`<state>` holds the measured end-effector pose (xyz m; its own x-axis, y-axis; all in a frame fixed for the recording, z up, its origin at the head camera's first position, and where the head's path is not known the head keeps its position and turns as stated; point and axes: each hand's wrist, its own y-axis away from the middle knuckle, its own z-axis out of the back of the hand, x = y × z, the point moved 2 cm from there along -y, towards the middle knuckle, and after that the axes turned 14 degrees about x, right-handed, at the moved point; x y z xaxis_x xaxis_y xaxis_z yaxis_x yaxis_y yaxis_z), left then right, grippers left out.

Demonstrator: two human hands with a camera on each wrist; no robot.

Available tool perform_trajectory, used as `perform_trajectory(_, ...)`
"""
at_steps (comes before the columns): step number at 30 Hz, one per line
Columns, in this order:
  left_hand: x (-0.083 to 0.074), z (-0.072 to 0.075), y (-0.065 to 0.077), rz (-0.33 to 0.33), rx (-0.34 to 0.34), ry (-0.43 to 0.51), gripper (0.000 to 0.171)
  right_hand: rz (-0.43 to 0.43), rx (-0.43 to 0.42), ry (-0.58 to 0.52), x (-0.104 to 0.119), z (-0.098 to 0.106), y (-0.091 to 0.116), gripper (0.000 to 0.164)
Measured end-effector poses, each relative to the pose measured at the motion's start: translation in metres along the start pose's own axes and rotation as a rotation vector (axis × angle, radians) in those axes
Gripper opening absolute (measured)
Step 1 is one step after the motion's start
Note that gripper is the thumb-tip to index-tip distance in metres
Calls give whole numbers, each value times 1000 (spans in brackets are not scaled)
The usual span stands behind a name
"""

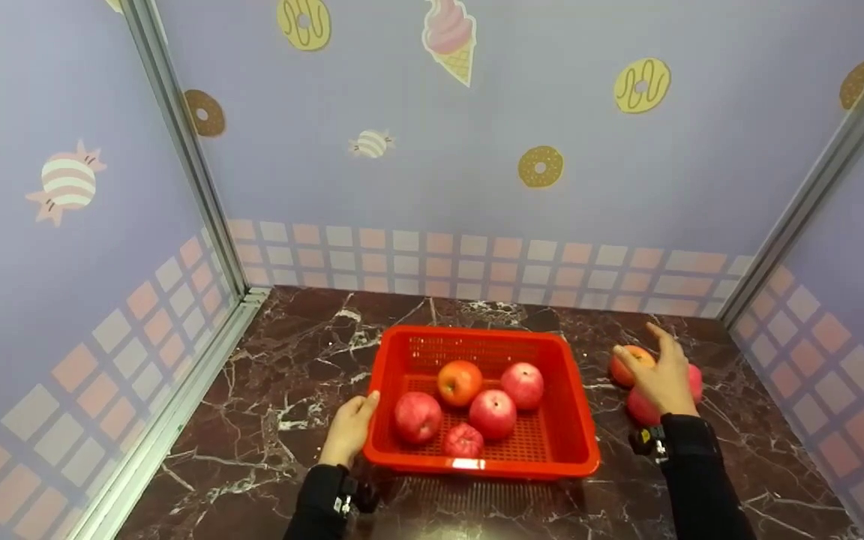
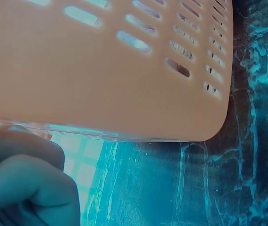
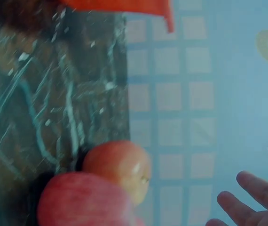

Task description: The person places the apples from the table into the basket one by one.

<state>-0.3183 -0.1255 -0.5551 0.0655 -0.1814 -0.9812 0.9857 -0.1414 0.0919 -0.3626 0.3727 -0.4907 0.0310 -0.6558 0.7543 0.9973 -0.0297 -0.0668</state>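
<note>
A red plastic basket (image 1: 522,468) with slotted walls stands on the table, holding several apples, among them an orange-red apple (image 1: 460,382) and a pinkish-red apple (image 1: 418,417). At its left side, my left hand (image 1: 349,429) grips the rim; the left wrist view shows curled fingers (image 2: 35,181) beside the basket wall (image 2: 101,80). To the right of the basket, my right hand (image 1: 663,379) is held over loose apples with its fingers spread and nothing in them. Below it are an orange-red apple (image 3: 117,165) and a pinkish-red apple (image 3: 82,200), partly hidden by the hand in the head view.
The dark marbled tabletop (image 1: 289,360) is bounded by a patterned back wall (image 1: 432,172) and side walls. A metal rail (image 1: 177,420) runs along the left edge. Black bands with small devices sit on both wrists.
</note>
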Motion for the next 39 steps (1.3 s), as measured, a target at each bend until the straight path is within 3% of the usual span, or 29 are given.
perform_trajectory(11,3,1,-2,7,-7,-20,39,-72,-45,140,-36,-5,4,80)
perform_trajectory(20,4,1,-1,11,-3,-16,40,-219,15,135,-56,-13,10,87)
perform_trajectory(31,0,0,0,-3,-13,-17,41,-249,65,174,-68,-21,15,90)
perform_trajectory(39,-1,-1,0,-6,-13,-19,41,-197,73,197,-74,-25,14,86)
